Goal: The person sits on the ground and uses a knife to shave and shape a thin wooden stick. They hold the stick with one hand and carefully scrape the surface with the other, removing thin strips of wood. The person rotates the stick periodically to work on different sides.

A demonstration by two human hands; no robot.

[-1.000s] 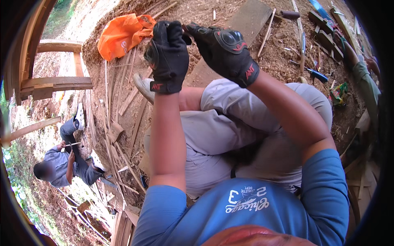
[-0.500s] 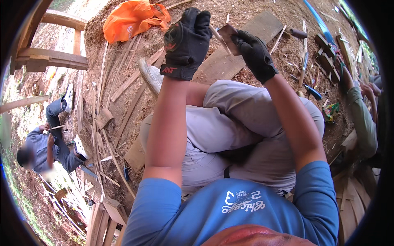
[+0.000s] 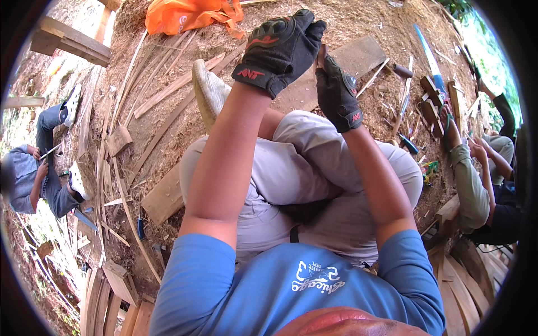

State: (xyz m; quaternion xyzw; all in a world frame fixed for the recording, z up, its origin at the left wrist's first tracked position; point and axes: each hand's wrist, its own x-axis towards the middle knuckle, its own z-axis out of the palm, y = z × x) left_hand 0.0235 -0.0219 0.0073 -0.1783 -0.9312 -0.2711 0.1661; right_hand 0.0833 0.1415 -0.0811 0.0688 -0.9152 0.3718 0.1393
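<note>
Two black-gloved hands meet above the knees: the left hand [image 3: 278, 47] curls beside the right hand [image 3: 338, 92], which grips a thin brown strip [image 3: 321, 55] (mostly hidden). One orange bag [image 3: 188, 13] lies beyond.

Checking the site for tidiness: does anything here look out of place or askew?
Yes. Thin wood strips and offcut boards lie scattered at all angles on the dirt, and an orange plastic bag sits crumpled at the top. Both gloved hands are raised over the knees.
</note>
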